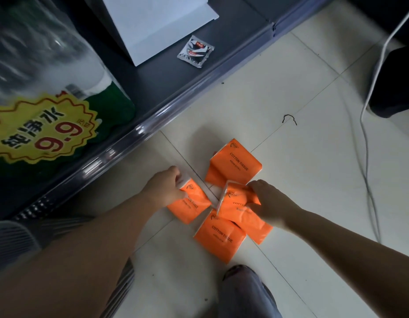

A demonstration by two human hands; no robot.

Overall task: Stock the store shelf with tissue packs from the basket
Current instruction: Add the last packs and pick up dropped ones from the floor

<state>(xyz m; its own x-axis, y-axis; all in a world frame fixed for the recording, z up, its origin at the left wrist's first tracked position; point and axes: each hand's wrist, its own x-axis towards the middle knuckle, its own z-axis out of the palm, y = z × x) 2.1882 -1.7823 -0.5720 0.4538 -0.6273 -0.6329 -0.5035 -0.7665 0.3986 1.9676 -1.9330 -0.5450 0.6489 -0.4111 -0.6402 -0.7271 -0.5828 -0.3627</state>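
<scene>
Left hand: the left hand (167,183), centre-left of the frame, is closed around the upper end of the left tissue pack (190,204), fingers curled over its edge.
Right hand: the right hand (271,201), just right of centre, is clamped on the right tissue pack (239,206), thumb and fingers pinching its crumpled wrapper.
Left tissue pack: orange wrapper with black print, lying on the floor tiles (302,180) near the shelf edge (139,131).
Right tissue pack: orange, tilted up on one side, its white end facing the left pack; it lies partly over the near tissue pack (218,238).
Near tissue pack: orange, flat on the floor, lower centre, marked "COTTON TISSUE"; touching the right pack above it.
Far tissue pack: the far tissue pack (234,165) lies flat, above the other three, print facing up; not held.
Shelf: dark bottom shelf (167,72) runs diagonally across the upper left, fronted by a clear strip.
Shelf contents: a white box (157,21) at top centre, a small silver sachet (195,51) beside it, a shrink-wrapped bottle bundle (43,72) with a yellow "9.9" price sticker (40,131) at the far left.
Floor items: a small bent wire hook (289,118) right of centre; a white cable (380,65) along the right edge.
Person: a knee in grey trousers (247,292) at the bottom centre.
</scene>
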